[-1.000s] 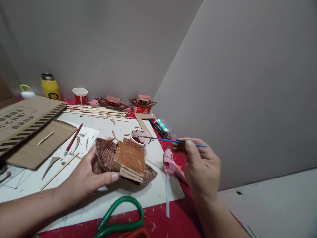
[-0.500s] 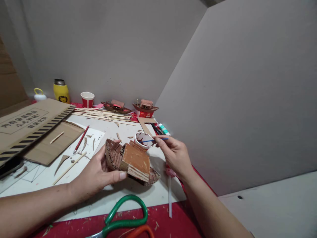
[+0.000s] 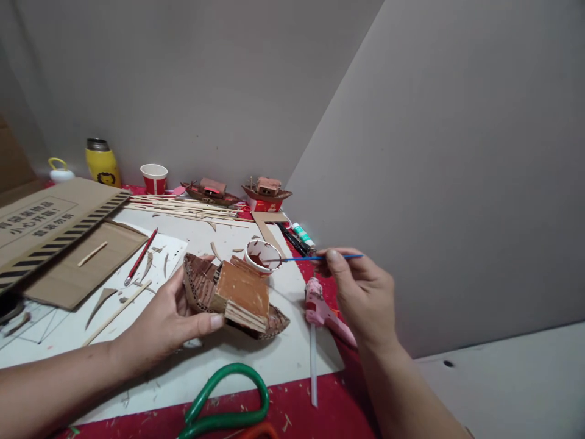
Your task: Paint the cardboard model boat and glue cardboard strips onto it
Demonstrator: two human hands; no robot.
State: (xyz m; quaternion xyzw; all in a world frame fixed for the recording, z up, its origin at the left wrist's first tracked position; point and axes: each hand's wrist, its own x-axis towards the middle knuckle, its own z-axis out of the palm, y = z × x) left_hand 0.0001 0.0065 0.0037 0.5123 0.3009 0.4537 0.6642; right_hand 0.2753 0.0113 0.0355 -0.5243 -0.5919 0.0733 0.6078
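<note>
My left hand (image 3: 169, 317) grips a small cardboard model boat (image 3: 242, 292) by its near side, thumb on the edge of the cabin. The boat is tilted, with a brown-painted roof and bare corrugated edges along the cabin's near side. In my right hand (image 3: 365, 292) a thin blue paintbrush (image 3: 304, 258) is pinched between thumb and fingers, held nearly level. Its tip is at the rim of a paper cup (image 3: 264, 256) with brown paint inside, just behind the boat. Below the right hand lies a pink glue gun (image 3: 315, 305) with a clear glue stick.
Green-handled scissors (image 3: 228, 421) lie at the front edge. Left are a cardboard box (image 3: 59, 213), a red pencil (image 3: 141, 256) and cardboard scraps. At the back stand two finished-looking model boats (image 3: 212, 190), thin wooden sticks (image 3: 183, 209), a yellow bottle (image 3: 103, 163) and another paper cup (image 3: 154, 179).
My right hand has moved right with the brush, drawing it back toward the cup's rim and uncovering the glue gun. The left hand still holds the boat.
</note>
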